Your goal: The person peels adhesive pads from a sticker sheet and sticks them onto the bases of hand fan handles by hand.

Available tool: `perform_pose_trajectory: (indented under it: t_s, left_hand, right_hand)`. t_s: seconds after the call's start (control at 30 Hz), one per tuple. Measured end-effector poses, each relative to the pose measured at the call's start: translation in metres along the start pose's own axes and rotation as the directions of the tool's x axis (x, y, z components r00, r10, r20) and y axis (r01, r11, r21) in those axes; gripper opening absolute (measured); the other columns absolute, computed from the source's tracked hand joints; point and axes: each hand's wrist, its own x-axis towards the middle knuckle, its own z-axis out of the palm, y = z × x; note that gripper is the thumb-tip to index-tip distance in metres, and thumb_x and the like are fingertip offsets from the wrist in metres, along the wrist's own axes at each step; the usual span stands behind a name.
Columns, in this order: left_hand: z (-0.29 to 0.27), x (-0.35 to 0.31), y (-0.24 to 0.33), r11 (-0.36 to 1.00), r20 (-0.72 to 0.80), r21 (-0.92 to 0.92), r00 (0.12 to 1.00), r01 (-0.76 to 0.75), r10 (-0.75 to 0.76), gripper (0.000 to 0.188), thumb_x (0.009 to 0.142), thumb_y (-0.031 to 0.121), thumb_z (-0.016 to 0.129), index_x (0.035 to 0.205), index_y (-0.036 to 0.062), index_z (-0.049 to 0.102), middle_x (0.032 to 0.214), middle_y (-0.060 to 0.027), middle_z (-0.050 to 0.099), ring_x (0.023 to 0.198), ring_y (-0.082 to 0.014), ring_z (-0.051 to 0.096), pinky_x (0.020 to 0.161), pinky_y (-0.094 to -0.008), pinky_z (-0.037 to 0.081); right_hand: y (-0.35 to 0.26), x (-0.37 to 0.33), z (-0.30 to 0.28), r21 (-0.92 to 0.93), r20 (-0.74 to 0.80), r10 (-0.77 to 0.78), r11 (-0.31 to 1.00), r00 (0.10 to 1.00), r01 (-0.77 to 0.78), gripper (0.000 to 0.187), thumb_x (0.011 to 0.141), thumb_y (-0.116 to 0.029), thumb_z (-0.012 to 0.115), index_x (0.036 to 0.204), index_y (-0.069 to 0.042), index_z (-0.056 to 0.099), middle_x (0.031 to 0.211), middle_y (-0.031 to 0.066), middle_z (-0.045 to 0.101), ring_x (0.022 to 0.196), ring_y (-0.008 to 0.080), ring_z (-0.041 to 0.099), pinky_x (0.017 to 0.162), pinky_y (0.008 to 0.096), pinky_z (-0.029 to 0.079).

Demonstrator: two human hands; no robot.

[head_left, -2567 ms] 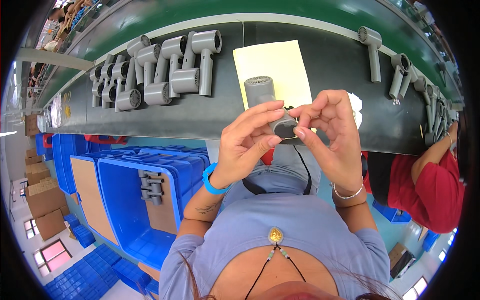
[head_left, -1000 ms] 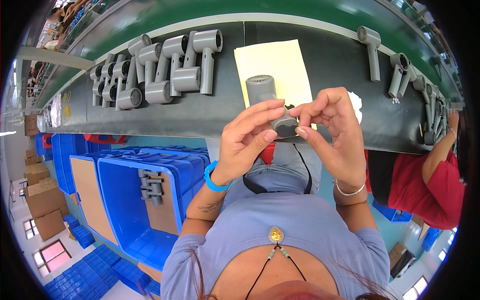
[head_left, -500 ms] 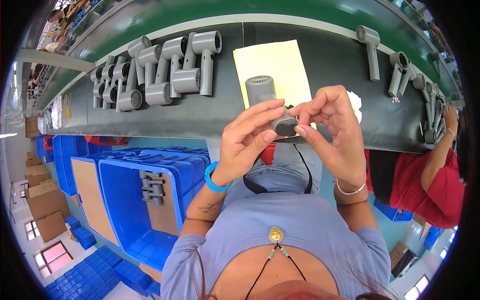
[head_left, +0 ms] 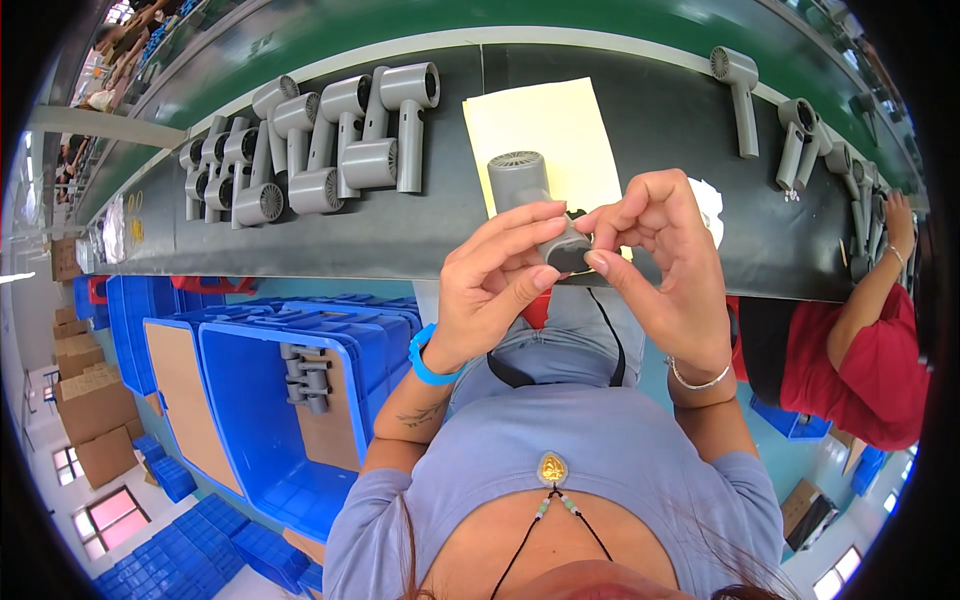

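Observation:
Head on the yellow paper (head_left: 560, 120) lies a grey hair-dryer-shaped housing (head_left: 518, 180), its round slotted grille facing up and its handle running toward me. My left hand (head_left: 500, 270) is closed around the grey handle, with fingers over the top and the thumb at the near side. A dark oval end face (head_left: 569, 256) shows between my hands. At the right edge of this end, my right hand (head_left: 650, 260) pinches with thumb and forefinger. Whatever sits between those fingertips is too small or hidden to make out.
Several similar grey housings (head_left: 372, 163) are lined up at the left of the dark bench (head_left: 440, 235), and more (head_left: 738, 100) lie at the right. Below left stand blue bins (head_left: 275, 460). A co-worker's arm (head_left: 868, 285) reaches onto the bench at far right.
Both my hands keep nearly the same pose at the handle end, with only slight finger movement. The co-worker's arm at the right has shifted slightly.

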Motion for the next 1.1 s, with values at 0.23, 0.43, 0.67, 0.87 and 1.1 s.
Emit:
perform_pose_trajectory:
  t_s: [0.23, 0.43, 0.67, 0.87, 1.1]
  left_hand:
    - [0.0002, 0.0003, -0.0001, 1.000, 0.000, -0.015, 1.000, -0.005, 0.005, 0.038, 0.089, -0.002, 0.063, 0.126, -0.0048, 0.057, 0.136, -0.0191, 0.048, 0.102, -0.0219, 0.063, 0.086, -0.0310, 0.056]
    - [0.0012, 0.0000, -0.0017, 1.000, -0.007, -0.017, 1.000, 0.007, -0.007, 0.039, 0.088, -0.003, 0.064, 0.126, -0.0046, 0.057, 0.136, -0.0189, 0.048, 0.100, -0.0212, 0.064, 0.084, -0.0299, 0.055]
    - [0.0008, 0.0000, -0.0020, 1.000, -0.008, -0.001, 1.000, 0.013, -0.013, 0.037, 0.089, -0.003, 0.063, 0.125, -0.0044, 0.057, 0.135, -0.0188, 0.049, 0.094, -0.0178, 0.064, 0.080, -0.0279, 0.055]
    - [0.0014, -0.0007, -0.0011, 1.000, -0.018, 0.002, 1.000, 0.011, -0.011, 0.037, 0.089, -0.002, 0.063, 0.125, -0.0042, 0.058, 0.134, -0.0190, 0.049, 0.095, -0.0173, 0.064, 0.081, -0.0281, 0.056]
    - [0.0030, 0.0002, 0.0012, 1.000, -0.027, 0.011, 1.000, 0.010, -0.010, 0.036, 0.089, -0.003, 0.061, 0.125, -0.0038, 0.058, 0.134, -0.0190, 0.049, 0.100, -0.0188, 0.063, 0.084, -0.0293, 0.056]
  right_hand:
    - [0.0041, -0.0014, -0.0007, 0.078, -0.020, 0.014, 0.997, 1.000, -0.012, 0.037, 0.081, 0.011, 0.062, 0.105, -0.006, 0.040, 0.085, 0.0069, 0.057, 0.092, 0.0167, 0.063, 0.083, 0.0294, 0.050]
    - [0.0044, -0.0017, -0.0014, 0.063, -0.014, 0.004, 0.998, 1.000, -0.003, 0.037, 0.080, 0.011, 0.063, 0.105, -0.006, 0.040, 0.085, 0.0069, 0.057, 0.092, 0.0159, 0.063, 0.083, 0.0284, 0.050]
    - [0.0030, -0.0012, -0.0009, 0.041, -0.022, 0.011, 0.999, 1.000, -0.010, 0.036, 0.080, 0.011, 0.063, 0.103, -0.006, 0.040, 0.085, 0.0070, 0.057, 0.091, 0.0150, 0.063, 0.082, 0.0276, 0.050]
    - [0.0033, -0.0019, 0.0007, 0.033, -0.020, -0.004, 0.999, 1.000, 0.005, 0.035, 0.081, 0.011, 0.063, 0.103, -0.005, 0.040, 0.085, 0.0071, 0.057, 0.091, 0.0148, 0.062, 0.082, 0.0274, 0.049]
    - [0.0021, -0.0020, 0.0005, 0.031, -0.022, -0.004, 1.000, 1.000, 0.005, 0.036, 0.081, 0.011, 0.062, 0.103, -0.005, 0.040, 0.085, 0.0073, 0.056, 0.091, 0.0149, 0.062, 0.081, 0.0274, 0.049]
